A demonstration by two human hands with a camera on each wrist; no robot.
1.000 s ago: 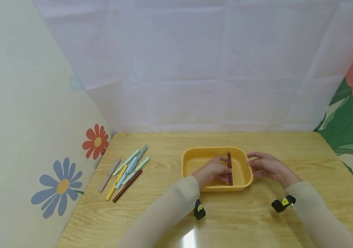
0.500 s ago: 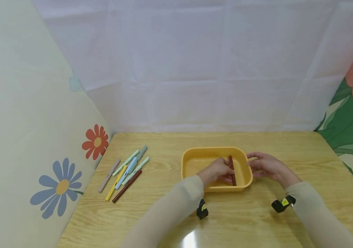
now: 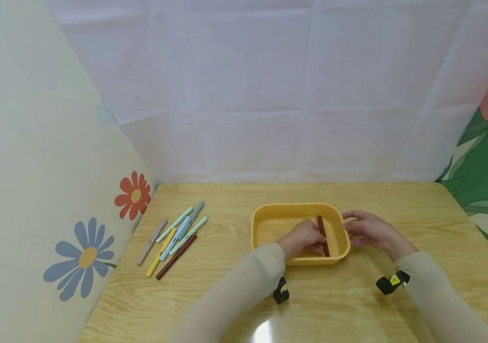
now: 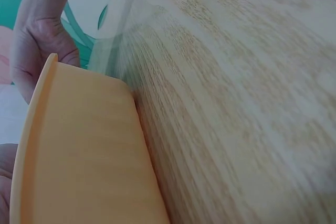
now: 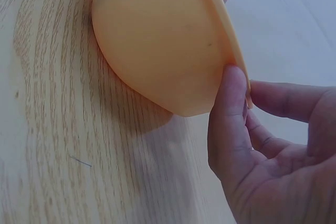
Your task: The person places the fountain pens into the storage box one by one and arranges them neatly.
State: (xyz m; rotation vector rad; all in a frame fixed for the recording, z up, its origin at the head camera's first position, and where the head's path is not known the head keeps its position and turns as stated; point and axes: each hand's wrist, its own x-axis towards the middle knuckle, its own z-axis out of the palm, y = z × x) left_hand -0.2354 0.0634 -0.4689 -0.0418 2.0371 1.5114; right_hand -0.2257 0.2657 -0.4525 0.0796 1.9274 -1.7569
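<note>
In the head view, a shallow yellow tray [image 3: 269,208] stands on the wooden table. Inside it, toward the right end, my left hand [image 3: 301,235] pinches a dark red pen [image 3: 323,236], which lies slightly slanted along the tray's short side. The left fingertips are partly hidden behind the hand. At the tray's right end my right hand [image 3: 370,229] grips the rim. The right wrist view shows its thumb [image 5: 233,93] against the outer wall and a finger over the rim. The tray's outer wall [image 4: 89,145] fills much of the left wrist view.
Several pens lie in a loose pile at the table's left, among them a yellow pen [image 3: 161,252], a pinkish pen [image 3: 151,243] and another dark red pen [image 3: 176,257]. A white cloth [image 3: 244,95] hangs behind the table [image 3: 334,305]. A flowered wall borders the left side.
My left hand has shifted a little to the right inside the tray with the dark red pen, whose far end has come lower and nearer. The right hand has stayed at the rim.
</note>
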